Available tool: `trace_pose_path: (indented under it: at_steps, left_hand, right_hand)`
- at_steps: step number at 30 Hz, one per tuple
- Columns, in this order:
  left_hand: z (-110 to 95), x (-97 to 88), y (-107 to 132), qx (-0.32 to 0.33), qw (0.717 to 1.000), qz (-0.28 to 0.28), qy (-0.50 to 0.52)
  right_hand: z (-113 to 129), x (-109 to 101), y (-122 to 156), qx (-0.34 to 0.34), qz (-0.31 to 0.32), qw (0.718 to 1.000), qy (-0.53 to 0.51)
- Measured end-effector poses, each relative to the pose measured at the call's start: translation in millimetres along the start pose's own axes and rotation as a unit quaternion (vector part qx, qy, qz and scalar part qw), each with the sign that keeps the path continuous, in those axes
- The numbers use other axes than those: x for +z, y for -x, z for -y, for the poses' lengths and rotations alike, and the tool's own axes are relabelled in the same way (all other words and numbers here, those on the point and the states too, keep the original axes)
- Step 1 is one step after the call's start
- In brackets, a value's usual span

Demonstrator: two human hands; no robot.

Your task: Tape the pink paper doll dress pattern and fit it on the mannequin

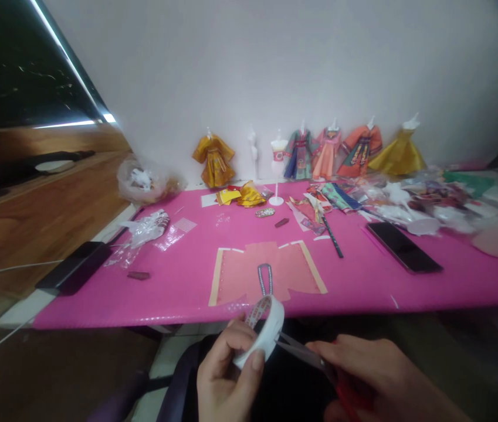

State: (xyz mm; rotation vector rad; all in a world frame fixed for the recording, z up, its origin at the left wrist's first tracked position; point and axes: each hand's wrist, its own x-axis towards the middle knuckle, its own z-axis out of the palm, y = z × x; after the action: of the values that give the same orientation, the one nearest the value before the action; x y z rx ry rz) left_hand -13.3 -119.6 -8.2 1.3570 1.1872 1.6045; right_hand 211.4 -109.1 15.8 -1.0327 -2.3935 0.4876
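Note:
My left hand [230, 369] is closed around a roll of white tape [270, 333], holding it tilted just in front of the table edge. In my right hand [376, 375] is a pair of red-handled scissors [301, 353], their blades pointing left. The blade tips meet the outer side of the tape roll; whether they cut into it I cannot tell. Beyond the roll, a pink doll-garment piece [235, 272] lies flat on the table, with pale strips along both sides and white strips along its upper edge. A dark dotted collar trim [265, 278] rests on its middle.
The pink table [178, 305] carries a black phone [402, 246] at right and a black box [75, 266] with cables at left. Several dressed miniature mannequins, including a gold robe [213, 161], line the wall. Plastic bags [143, 179] and fabric pieces [341, 196] lie around.

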Motion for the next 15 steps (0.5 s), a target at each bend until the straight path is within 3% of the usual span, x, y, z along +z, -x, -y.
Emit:
trace_pose_path:
  at_steps: [3, 8, 15]
  left_hand:
    - [2.6, -1.5, 2.7, -0.009, 1.000, 0.006, -0.011]
    - [5.9, -3.0, 4.6, -0.011, 1.000, 0.011, -0.021]
    - [2.4, 0.7, 2.3, -0.001, 1.000, -0.006, -0.009]
  right_hand:
    - [0.3, 0.8, 1.5, 0.011, 0.031, 0.999, 0.004]
    - [0.2, 3.5, 4.8, 0.016, 0.023, 1.000, -0.009]
    - [1.3, 4.9, 5.6, 0.037, 0.060, 0.997, -0.041]
